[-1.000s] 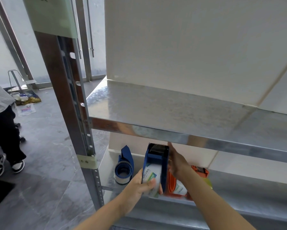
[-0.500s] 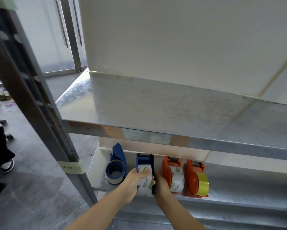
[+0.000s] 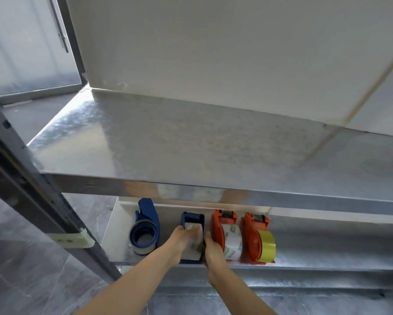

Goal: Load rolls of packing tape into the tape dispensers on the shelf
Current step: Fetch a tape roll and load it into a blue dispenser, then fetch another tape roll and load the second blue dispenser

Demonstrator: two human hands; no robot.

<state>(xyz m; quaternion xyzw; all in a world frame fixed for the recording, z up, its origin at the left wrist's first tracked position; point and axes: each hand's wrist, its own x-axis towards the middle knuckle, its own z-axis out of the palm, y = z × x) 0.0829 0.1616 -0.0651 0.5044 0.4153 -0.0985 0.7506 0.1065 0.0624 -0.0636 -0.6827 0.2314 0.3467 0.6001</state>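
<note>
Blue plastic dispenser (image 3: 192, 220) clamped between both my hands, at the lower shelf's (image 3: 327, 255) front edge.
My left hand (image 3: 182, 241) grips its glossy white tape roll (image 3: 196, 243); my right hand (image 3: 211, 247) presses its right side. Beside stand another blue dispenser (image 3: 145, 226) and two orange ones (image 3: 220, 226) (image 3: 253, 230). Galvanized steel shelves, grey stone-look floor (image 3: 27, 280).

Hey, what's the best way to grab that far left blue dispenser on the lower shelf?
Probably by the blue dispenser's upright handle, reaching from the front and wrapping the fingers around it. The handle rises clear above the roll, and there is an open gap between it and the left hand.
</note>
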